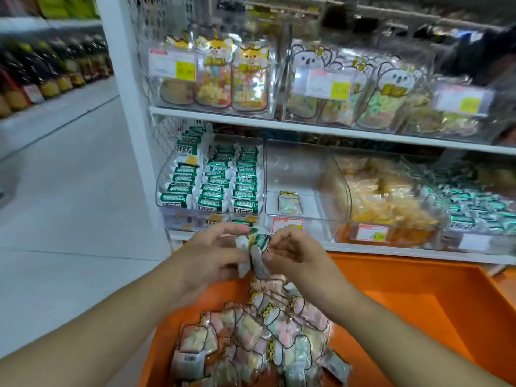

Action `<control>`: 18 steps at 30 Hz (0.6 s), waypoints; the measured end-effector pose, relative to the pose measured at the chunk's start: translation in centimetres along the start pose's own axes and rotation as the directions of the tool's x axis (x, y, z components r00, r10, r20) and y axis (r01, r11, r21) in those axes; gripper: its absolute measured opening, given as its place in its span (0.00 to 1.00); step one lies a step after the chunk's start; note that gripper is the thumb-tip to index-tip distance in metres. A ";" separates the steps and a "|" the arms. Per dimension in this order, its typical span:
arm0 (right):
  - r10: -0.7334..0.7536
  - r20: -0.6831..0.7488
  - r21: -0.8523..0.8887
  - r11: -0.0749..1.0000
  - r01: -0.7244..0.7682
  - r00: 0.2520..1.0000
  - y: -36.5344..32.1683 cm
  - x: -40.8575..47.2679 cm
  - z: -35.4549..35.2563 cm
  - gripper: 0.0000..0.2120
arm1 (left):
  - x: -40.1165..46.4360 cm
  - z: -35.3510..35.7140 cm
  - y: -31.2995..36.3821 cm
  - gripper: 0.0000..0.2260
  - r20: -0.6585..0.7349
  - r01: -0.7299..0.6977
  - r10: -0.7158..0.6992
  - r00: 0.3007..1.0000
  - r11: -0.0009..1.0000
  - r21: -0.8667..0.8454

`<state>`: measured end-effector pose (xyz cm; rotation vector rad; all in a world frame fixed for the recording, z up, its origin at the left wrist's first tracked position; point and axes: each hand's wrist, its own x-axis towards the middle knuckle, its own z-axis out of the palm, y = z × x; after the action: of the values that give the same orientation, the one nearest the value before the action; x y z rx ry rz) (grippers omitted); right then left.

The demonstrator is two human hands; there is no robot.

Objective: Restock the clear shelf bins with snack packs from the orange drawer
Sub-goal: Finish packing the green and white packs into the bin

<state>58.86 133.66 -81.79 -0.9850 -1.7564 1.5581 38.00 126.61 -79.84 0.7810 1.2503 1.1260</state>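
— We've got both hands, left hand (215, 252) and right hand (293, 256), pinching green-white packs (257, 248) above the orange drawer (418, 297).
— Yes, their bin (167, 191) sits directly ahead, just beyond our fingertips, left hand nearer.

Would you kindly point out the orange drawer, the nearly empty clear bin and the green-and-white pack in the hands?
orange drawer (413, 297): head view, bare inner floor.
nearly empty clear bin (307, 169): head view, back wall.
green-and-white pack (258, 241): head view, green label.

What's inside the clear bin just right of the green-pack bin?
The clear bin holds one small pastel snack pack lying near its front; the rest shows bare. Its back corners are blurred by glare.
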 end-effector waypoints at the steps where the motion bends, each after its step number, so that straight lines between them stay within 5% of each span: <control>1: -0.007 -0.021 -0.014 1.000 0.007 1.000 -0.6 -0.6 0.0 0.14 | -0.9 0.2 0.5 0.20 0.021 -0.013 0.013 1.000 1.000 0.009; 6: -0.012 -0.102 -0.017 1.000 0.010 0.995 -2.0 -2.7 -0.5 0.28 | -3.3 0.2 1.2 0.27 0.073 -0.069 0.071 0.995 0.997 -0.035; 12: -0.030 -0.172 0.023 0.999 0.034 0.985 -3.1 -2.0 -1.5 0.10 | -2.0 0.0 1.7 0.32 0.028 -0.086 0.089 0.996 0.992 -0.093; 18: 0.057 -0.091 0.171 0.984 -0.041 0.994 -2.5 -0.7 -1.5 0.15 | -1.0 1.0 1.9 0.30 -0.022 -0.123 0.127 0.992 0.984 0.133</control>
<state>60.12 133.77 -79.12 -1.0087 -1.5186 1.6328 38.65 126.31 -77.56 0.9551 1.3260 1.1687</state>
